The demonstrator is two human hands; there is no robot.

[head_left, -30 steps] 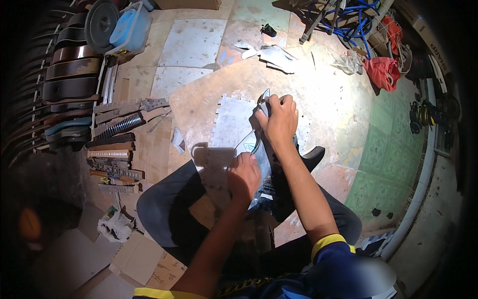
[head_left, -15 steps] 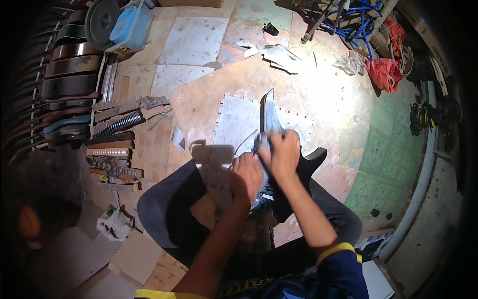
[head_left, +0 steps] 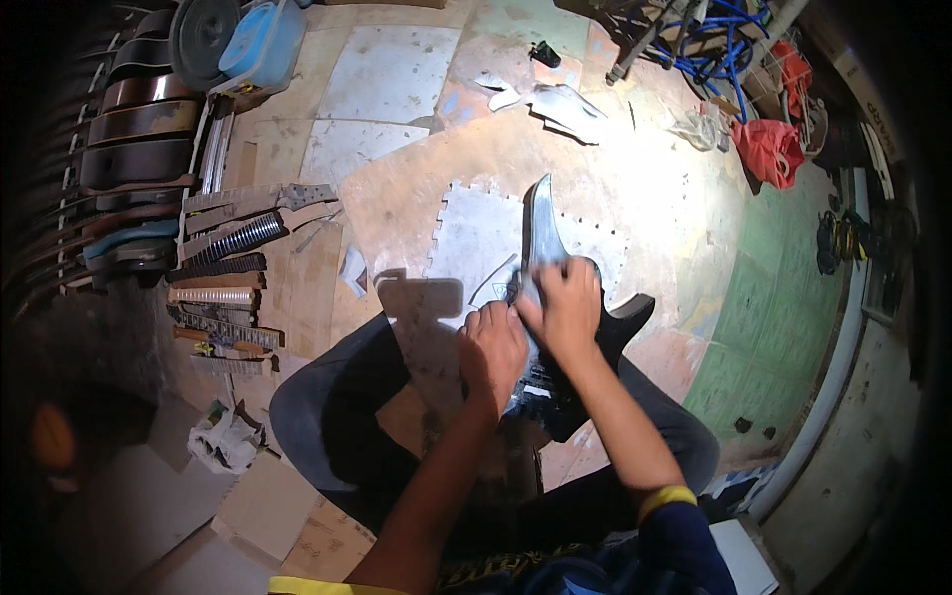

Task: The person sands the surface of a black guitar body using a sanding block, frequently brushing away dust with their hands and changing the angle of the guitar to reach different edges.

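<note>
Guitar body (head_left: pixel 613 332) looks black, its long horn (head_left: pixel 545 233) greyish.

1. A row of guitar bodies (head_left: pixel 139 164) lines the left side.
2. Beside it lie several loose guitar necks (head_left: pixel 233 241).
3. A round grey disc (head_left: pixel 206 45) stands near a blue plastic tub (head_left: pixel 248 45).
4. White crumpled scraps (head_left: pixel 567 111) lie near a small black object (head_left: pixel 544 54).
5. Blue tubing (head_left: pixel 732 67) tangles above a red bag (head_left: pixel 767 152).
6. Green tiles (head_left: pixel 749 342) cover the right-hand floor.
7. A white plastic bag (head_left: pixel 226 443) lies near cardboard (head_left: pixel 263 511).
</note>
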